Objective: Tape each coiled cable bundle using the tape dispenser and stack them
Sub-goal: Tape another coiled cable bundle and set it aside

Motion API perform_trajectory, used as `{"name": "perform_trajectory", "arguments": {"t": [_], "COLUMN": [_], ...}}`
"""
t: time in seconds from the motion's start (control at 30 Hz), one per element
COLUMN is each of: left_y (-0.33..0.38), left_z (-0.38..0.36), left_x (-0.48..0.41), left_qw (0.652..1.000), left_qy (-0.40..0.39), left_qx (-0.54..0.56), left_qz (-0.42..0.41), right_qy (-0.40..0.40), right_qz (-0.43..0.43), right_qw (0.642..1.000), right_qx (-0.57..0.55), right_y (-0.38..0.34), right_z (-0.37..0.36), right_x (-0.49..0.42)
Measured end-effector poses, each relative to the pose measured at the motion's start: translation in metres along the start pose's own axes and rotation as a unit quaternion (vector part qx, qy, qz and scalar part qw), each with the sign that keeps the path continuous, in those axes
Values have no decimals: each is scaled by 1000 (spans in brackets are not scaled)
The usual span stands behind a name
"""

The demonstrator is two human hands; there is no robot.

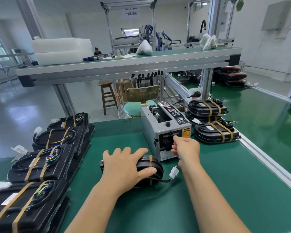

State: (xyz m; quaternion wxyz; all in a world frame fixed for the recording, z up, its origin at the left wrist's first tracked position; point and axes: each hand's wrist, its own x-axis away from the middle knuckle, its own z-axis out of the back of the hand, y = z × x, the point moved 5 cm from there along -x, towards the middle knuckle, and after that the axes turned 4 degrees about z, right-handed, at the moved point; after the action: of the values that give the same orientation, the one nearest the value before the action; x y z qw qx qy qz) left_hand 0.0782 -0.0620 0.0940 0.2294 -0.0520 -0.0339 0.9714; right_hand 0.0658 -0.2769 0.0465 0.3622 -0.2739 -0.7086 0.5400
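Your left hand [124, 165] is lying flat and open on the bundle [158, 163], with the fingers spreading across its top and the thumb resting along its near edge, pressing it onto the mat [242, 182]. The bundle is sitting near the middle of the bench, directly in front of you. One tan band [150, 161] is wrapping its right part, and its white plug [173, 172] is trailing on a short lead at 3 o'clock. The dispenser [151, 132] is standing at 1 o'clock from the bundle, just beside it, with its outlet facing you. Your right hand [187, 147] is reaching to that outlet, the index finger pointing at the slot and the other fingers curling below it. Whether they are pinching tape cannot be told, since the hand is covering part of the outlet. Taped bundles are lying in overlapping left stacks [40, 162] from 7 to 10 o'clock, each carrying two tan bands. More are lying in right stacks [215, 133] at 2 o'clock, just beyond the dispenser by the mat's edge. A chair [142, 93] and a stool [107, 95] are standing at 12 o'clock behind the bench, under a long shelf [124, 64].
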Motion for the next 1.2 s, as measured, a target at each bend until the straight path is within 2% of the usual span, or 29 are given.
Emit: {"name": "perform_trajectory", "arguments": {"t": [0.23,0.43,0.5,0.6,0.73,0.83,1.0,1.2], "left_y": [21,37,35,19,-10,-20,-14,-11], "left_z": [5,6,11,28,49,53,36,29], "left_x": [3,7,8,9,12,17,27,29], "left_qw": [998,994,992,982,943,915,886,854], "left_qy": [18,-3,10,55,53,74,95,87], "left_qx": [15,18,37,125,312,387,450,512], "left_qz": [-66,-105,-117,-131,-102,-83,-57,-31], "right_qy": [3,11,0,-59,-148,-192,-230,-239], "right_qz": [-1,85,81,13,-47,-89,-18,-33], "right_qw": [1000,986,991,998,983,963,965,962], "right_qx": [16,142,110,-34,-101,-166,-122,-127], "right_y": [-4,-14,-13,-10,-11,-22,-38,-31], "right_z": [-3,-4,-1,1,0,-3,-14,-20], "right_x": [1,12,16,27,51,70,96,118]}}
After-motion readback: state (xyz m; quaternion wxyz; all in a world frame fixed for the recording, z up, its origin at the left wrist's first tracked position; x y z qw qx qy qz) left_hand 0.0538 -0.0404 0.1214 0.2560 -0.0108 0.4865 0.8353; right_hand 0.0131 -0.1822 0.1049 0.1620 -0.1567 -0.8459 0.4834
